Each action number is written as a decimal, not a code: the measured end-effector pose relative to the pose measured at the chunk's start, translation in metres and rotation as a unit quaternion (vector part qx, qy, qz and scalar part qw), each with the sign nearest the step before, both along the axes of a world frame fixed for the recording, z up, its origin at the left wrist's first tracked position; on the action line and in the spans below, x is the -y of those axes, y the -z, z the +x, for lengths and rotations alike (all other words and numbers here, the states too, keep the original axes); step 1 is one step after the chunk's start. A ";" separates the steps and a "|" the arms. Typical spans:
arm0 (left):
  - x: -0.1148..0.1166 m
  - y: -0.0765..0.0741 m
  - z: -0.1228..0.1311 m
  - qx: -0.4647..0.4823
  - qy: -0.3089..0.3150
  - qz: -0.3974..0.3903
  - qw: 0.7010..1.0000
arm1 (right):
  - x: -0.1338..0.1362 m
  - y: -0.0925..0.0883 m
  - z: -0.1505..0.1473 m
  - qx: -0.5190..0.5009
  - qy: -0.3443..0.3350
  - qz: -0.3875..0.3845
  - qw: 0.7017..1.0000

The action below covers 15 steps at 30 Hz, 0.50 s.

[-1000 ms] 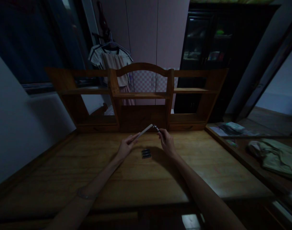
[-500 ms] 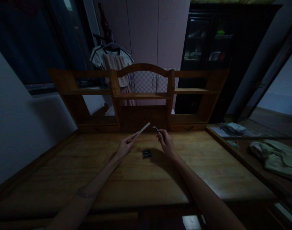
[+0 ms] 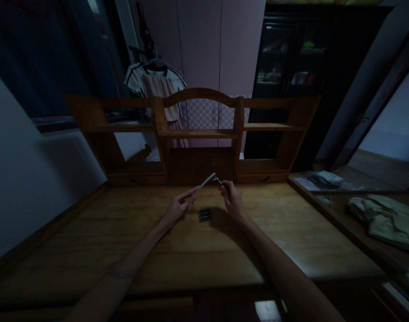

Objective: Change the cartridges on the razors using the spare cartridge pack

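left hand [image 3: 176,207] closed on pale stick [image 3: 205,182], right hand [image 3: 234,199] closed on metal-tipped tool [image 3: 219,181]; likely tip-to-tip work, next needing steadiness

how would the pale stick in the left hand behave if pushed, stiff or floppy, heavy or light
The pale stick is probably stiff, since it juts straight from the left hand without visible sag. It looks slim, so it may be fairly light. The picture is too dim to judge slipperiness.
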<state>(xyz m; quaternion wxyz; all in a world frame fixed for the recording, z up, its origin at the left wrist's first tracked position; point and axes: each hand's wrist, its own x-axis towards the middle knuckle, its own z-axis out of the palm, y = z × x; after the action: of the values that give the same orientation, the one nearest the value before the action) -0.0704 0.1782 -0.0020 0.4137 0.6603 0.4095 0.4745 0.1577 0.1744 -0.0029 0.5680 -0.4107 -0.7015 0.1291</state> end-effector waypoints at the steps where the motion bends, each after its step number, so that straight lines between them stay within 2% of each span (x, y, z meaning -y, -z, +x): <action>1: -0.001 0.000 0.000 -0.003 -0.004 0.006 1.000 | 0.001 0.000 0.000 -0.010 -0.005 -0.005 1.000; 4: -0.002 -0.002 -0.001 -0.008 -0.031 0.022 0.999 | 0.003 -0.003 -0.001 -0.064 -0.038 -0.027 0.997; 7: -0.002 -0.002 -0.004 -0.011 -0.048 0.040 0.998 | 0.003 -0.005 -0.002 -0.147 -0.107 -0.065 0.981; 12: 0.004 -0.002 0.000 -0.037 -0.034 0.074 0.996 | -0.007 0.002 -0.001 -0.253 -0.230 -0.139 0.929; 15: 0.005 -0.001 0.004 -0.057 -0.023 0.099 0.993 | -0.014 0.008 -0.002 -0.310 -0.293 -0.186 0.885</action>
<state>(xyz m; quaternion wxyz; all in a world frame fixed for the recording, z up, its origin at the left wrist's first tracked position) -0.0666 0.1731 -0.0011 0.3114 0.7142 0.3989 0.4836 0.1559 0.1881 -0.0109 0.6059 -0.2230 -0.5415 0.5384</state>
